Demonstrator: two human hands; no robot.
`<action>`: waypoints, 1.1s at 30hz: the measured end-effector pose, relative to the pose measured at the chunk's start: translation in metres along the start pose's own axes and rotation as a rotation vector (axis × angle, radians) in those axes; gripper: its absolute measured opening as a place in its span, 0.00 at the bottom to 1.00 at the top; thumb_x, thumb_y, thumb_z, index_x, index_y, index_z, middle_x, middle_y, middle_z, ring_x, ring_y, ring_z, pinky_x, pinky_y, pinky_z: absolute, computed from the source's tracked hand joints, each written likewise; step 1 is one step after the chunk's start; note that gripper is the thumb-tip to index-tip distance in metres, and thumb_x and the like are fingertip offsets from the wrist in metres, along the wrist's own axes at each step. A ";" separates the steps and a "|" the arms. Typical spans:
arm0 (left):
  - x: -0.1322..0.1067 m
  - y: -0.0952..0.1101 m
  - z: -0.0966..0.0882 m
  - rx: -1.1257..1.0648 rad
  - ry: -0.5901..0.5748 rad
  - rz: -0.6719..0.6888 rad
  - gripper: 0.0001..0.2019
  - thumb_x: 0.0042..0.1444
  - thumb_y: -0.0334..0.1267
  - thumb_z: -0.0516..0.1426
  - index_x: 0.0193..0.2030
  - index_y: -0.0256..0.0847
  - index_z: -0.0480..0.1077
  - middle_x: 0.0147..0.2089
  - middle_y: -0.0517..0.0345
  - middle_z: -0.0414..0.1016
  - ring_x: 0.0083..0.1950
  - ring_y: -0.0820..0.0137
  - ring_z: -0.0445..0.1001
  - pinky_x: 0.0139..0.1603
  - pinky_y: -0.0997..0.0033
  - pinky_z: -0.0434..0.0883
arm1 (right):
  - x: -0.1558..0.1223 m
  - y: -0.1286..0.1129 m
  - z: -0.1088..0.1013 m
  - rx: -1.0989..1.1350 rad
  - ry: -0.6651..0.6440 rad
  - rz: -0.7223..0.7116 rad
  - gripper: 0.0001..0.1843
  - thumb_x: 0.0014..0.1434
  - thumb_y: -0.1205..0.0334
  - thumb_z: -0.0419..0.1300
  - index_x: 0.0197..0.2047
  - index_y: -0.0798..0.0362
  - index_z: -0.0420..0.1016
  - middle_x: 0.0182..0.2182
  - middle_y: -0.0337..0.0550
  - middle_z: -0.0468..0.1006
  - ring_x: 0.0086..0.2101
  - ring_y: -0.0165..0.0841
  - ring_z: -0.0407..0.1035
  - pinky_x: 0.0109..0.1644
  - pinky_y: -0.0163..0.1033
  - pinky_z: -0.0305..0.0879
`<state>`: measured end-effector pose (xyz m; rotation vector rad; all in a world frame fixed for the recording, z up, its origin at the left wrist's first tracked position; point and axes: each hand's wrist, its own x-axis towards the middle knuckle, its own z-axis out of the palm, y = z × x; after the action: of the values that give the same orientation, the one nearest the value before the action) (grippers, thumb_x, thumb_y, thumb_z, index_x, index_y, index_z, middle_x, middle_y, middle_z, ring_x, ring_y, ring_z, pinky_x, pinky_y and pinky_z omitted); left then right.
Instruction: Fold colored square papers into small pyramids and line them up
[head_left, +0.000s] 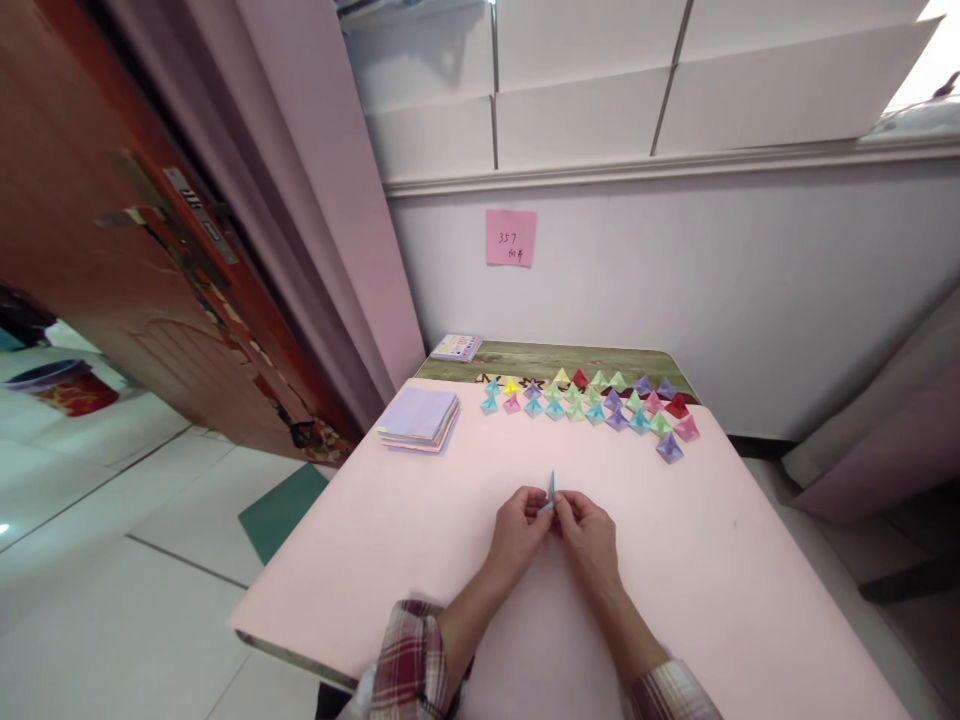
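Note:
Both hands meet over the middle of the pink-covered table [450, 560]. Between them is a small folded piece of light blue paper [552, 485], its narrow pointed end sticking up. My left hand [520, 525] pinches it from the left with curled fingers. From the other side my right hand [587, 530] grips it between thumb and fingers. The lower part of the paper is hidden by the fingertips. Beyond the hands stand rows of small folded paper shapes [595, 413] in blue, green, purple, yellow, pink and red.
A stack of square coloured paper [420, 418] lies at the table's left. Behind it, a small packet [457, 347] rests on the wooden tabletop [525, 357]. On the wall is a pink note [511, 238] with handwriting. A door [112, 200] and curtain [322, 180] stand left.

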<state>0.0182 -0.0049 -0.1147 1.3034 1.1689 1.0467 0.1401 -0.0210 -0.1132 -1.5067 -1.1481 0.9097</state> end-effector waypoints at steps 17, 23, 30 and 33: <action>0.001 -0.004 -0.003 -0.041 0.060 -0.035 0.11 0.49 0.39 0.62 0.39 0.37 0.71 0.38 0.49 0.78 0.40 0.64 0.76 0.44 0.64 0.72 | -0.002 0.000 -0.001 -0.002 -0.017 -0.021 0.24 0.57 0.41 0.54 0.38 0.52 0.79 0.32 0.46 0.83 0.31 0.39 0.76 0.35 0.38 0.70; 0.000 -0.005 -0.003 -0.075 0.062 -0.030 0.12 0.49 0.40 0.62 0.39 0.36 0.71 0.38 0.49 0.78 0.41 0.64 0.77 0.44 0.64 0.72 | -0.004 -0.003 -0.002 -0.009 0.006 -0.059 0.24 0.56 0.41 0.54 0.38 0.52 0.80 0.29 0.45 0.82 0.29 0.39 0.75 0.34 0.38 0.70; -0.001 -0.006 -0.004 -0.118 0.063 -0.037 0.14 0.48 0.42 0.63 0.39 0.37 0.72 0.38 0.49 0.78 0.40 0.63 0.77 0.43 0.64 0.73 | -0.004 -0.002 -0.001 0.002 0.013 -0.050 0.24 0.56 0.40 0.54 0.37 0.52 0.79 0.28 0.45 0.82 0.29 0.39 0.75 0.33 0.39 0.70; -0.001 -0.006 -0.004 -0.126 0.053 -0.035 0.12 0.49 0.41 0.62 0.38 0.37 0.71 0.38 0.49 0.78 0.41 0.64 0.77 0.44 0.64 0.73 | -0.002 -0.002 -0.002 0.019 -0.002 -0.034 0.23 0.55 0.41 0.55 0.36 0.52 0.79 0.29 0.46 0.82 0.29 0.40 0.76 0.33 0.39 0.71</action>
<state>0.0137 -0.0052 -0.1208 1.1595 1.1424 1.1170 0.1409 -0.0238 -0.1108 -1.4668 -1.1602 0.8964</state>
